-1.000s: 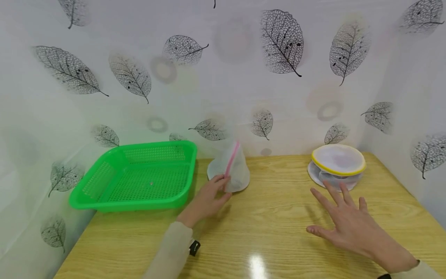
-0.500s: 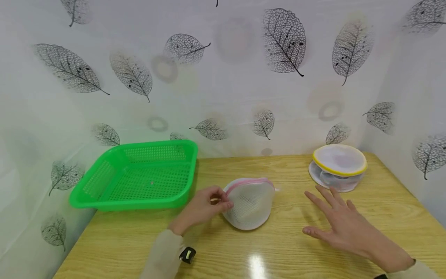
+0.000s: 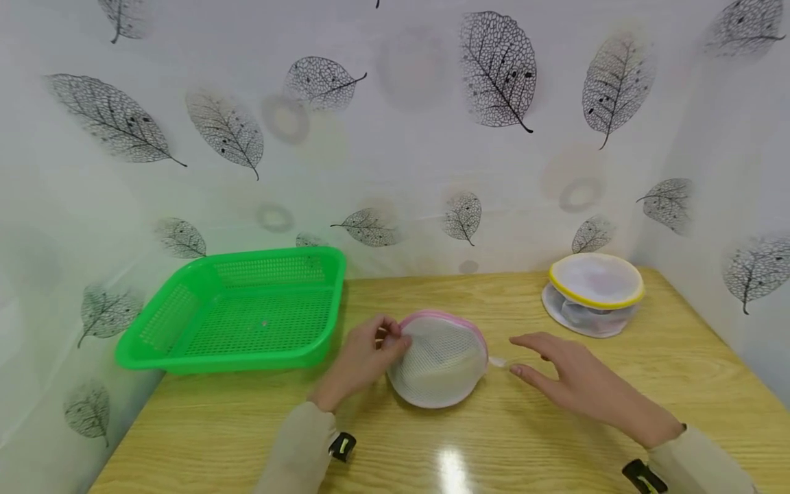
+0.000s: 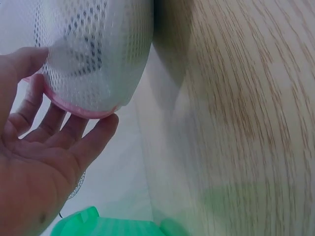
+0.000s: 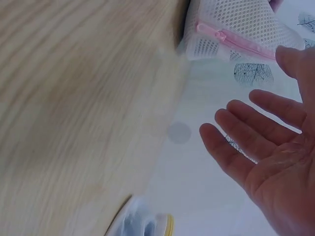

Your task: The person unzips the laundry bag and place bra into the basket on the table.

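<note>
At centre, what?
— One pink-edged bag point(image 3: 439, 363); left hand point(image 3: 363, 358) pinches its left edge, right hand point(image 3: 575, 381) spread just beside it
— Elsewhere?
— One green basket point(image 3: 228, 361) far left, one yellow-rimmed bag point(image 3: 595, 280) far right

A person's right hand point(image 5: 283, 164), fingers point(image 5: 248, 135) extended, occupies the right of my remote view, its thumb tip point(image 5: 287, 56) beside the pink zipper point(image 5: 246, 45) of a white mesh bag point(image 5: 241, 22); whether they touch, I cannot tell. Wood-grain tabletop point(image 5: 88, 108) spreads left, a leaf-print white backdrop point(image 5: 197, 167) rises behind, and a yellow-edged white item point(image 5: 140, 223) is cropped below.
</note>
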Available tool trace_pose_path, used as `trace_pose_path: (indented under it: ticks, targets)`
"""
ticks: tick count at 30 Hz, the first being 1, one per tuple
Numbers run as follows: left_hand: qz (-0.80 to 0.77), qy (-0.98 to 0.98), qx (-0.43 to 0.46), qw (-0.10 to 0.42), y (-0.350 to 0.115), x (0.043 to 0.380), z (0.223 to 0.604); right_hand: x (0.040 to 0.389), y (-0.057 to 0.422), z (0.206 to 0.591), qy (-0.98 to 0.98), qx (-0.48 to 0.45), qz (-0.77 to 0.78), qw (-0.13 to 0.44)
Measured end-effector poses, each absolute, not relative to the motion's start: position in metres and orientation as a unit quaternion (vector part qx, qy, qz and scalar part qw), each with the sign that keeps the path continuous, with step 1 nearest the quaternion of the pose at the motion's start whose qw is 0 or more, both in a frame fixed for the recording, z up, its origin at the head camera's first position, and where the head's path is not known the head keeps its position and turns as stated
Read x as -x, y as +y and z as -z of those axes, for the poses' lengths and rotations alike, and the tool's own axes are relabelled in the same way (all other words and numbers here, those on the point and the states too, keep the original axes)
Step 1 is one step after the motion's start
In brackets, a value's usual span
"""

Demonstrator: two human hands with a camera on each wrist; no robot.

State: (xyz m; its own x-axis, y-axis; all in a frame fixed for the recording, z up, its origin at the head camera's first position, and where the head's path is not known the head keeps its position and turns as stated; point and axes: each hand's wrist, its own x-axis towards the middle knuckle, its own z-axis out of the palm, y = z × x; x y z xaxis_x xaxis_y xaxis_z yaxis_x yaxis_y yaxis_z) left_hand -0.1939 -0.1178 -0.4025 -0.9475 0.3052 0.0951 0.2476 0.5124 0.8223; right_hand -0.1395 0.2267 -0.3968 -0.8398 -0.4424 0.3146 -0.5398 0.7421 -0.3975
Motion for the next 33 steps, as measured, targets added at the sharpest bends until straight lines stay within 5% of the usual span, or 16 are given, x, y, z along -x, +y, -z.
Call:
trace_pose_path:
  ticks: [15, 27, 33]
  targets:
    - [-0.428, 0.888, -0.17, -0.009, -0.11, 0.197, 0.401, 0.173, 0.183, 0.397, -0.894, -0.244, -0.374, 0.036]
    - [-0.325, 0.881, -0.295, -0.175, -0.095, 0.178, 0.391, 0.185, 0.181, 0.402, -0.903, -0.226, -0.361, 0.055]
    - [-0.234, 0.896, -0.341, -0.16, -0.083, 0.171, 0.391, 0.19, 0.184, 0.403, -0.904, -0.201, -0.377, 0.027]
